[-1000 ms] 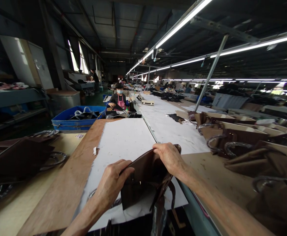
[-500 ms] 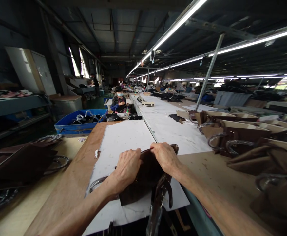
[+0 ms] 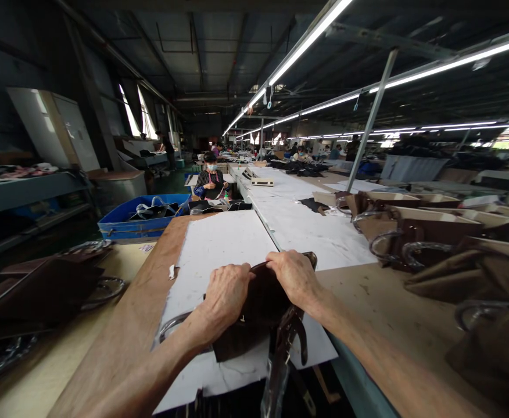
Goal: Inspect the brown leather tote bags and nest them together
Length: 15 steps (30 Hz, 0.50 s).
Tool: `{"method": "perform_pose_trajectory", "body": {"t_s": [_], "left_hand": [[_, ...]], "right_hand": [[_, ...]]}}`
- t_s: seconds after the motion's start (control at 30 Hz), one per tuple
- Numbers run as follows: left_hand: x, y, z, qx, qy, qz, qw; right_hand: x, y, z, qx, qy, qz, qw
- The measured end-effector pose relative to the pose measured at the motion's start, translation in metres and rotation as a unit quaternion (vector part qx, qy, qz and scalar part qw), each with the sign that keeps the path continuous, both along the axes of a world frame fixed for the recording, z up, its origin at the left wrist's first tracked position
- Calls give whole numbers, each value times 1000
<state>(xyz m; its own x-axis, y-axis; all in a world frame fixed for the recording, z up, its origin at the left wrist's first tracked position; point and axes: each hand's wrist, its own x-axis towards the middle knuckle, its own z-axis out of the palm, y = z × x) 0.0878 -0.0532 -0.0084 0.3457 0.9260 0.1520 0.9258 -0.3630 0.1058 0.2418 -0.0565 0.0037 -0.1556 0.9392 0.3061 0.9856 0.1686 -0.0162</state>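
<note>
Your left hand (image 3: 226, 290) is curled over the top edge of the brown bag (image 3: 258, 316), fingers closed on the rim and knuckles turned up toward you. Your right hand (image 3: 296, 276) grips the same rim just beside it, toward the bag's far right corner, also clenched on the edge. The two hands sit close together but do not touch.

The brown bag lies on a white sheet (image 3: 223, 241) spread over the wooden counter (image 3: 124, 325), close to the near edge in front of you. A dark strap (image 3: 290, 342) hangs from the bag's right side over the sheet's near edge. A handle wrapped in clear film (image 3: 171, 324) curves out from under your left wrist, resting on the sheet.

To your right, a row of standing bags (image 3: 411, 232) with wrapped handles fills the counter, well apart from your hands. To your left, flat dark pieces (image 3: 36, 284) are stacked on a lower surface. Beyond the sheet's far left corner stands a blue bin (image 3: 121, 223), and behind it a seated person (image 3: 211, 180) works at the same long line.
</note>
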Motion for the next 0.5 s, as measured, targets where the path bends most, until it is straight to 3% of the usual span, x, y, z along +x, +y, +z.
{"method": "perform_pose_trajectory", "body": {"t_s": [0.2, 0.37, 0.5], "left_hand": [[7, 4, 6, -6, 11, 1, 1000], [28, 18, 12, -8, 16, -69, 997], [29, 30, 12, -18, 9, -91, 996]], "right_hand": [[0, 4, -3, 1, -2, -1, 1000], [-1, 0, -1, 8, -2, -25, 1000], [4, -18, 6, 88, 1, -33, 996]]}}
